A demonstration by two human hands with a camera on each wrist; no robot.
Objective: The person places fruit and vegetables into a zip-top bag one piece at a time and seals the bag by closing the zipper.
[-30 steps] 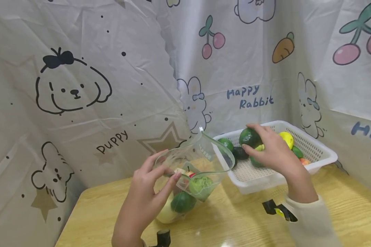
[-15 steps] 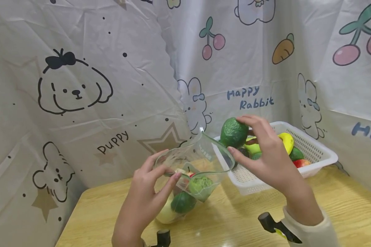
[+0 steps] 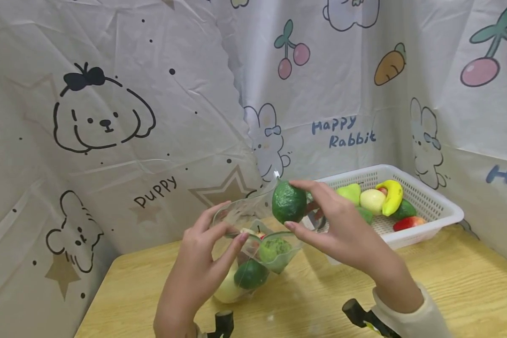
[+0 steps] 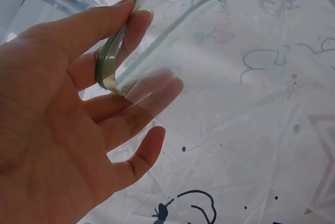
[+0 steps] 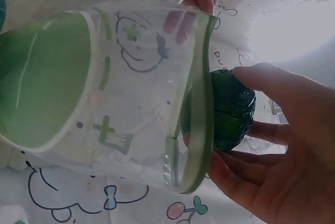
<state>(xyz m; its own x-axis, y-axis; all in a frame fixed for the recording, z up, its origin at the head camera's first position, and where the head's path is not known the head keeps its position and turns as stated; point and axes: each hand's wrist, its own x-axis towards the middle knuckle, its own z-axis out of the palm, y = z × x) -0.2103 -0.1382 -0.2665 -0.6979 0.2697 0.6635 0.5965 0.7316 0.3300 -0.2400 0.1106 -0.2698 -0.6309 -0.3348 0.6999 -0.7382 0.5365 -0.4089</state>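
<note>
A clear zip bag [image 3: 253, 211] with a green rim stands on the table, its mouth spread. My left hand [image 3: 196, 263] pinches the rim between thumb and fingers; the left wrist view shows the rim between the fingertips. My right hand [image 3: 342, 225] grips a dark green, bumpy avocado [image 3: 288, 202] right at the bag's mouth. In the right wrist view the avocado [image 5: 233, 111] is partly behind the bag's green edge. Through the plastic show a dark green fruit [image 3: 251, 274], a pale yellow one [image 3: 226, 288] and a light green one [image 3: 274, 249].
A white perforated basket [image 3: 452, 213] stands right of the bag, holding a banana [image 3: 392, 197], a green pear [image 3: 349, 193], a pale round fruit [image 3: 372, 202], a red fruit [image 3: 409, 223] and dark green ones. A printed curtain [image 3: 186, 117] closes off the back and sides.
My right hand has lifted the avocado out of the basket and carried it left to the bag's mouth. My left hand keeps its pinch on the rim, nearly still.
</note>
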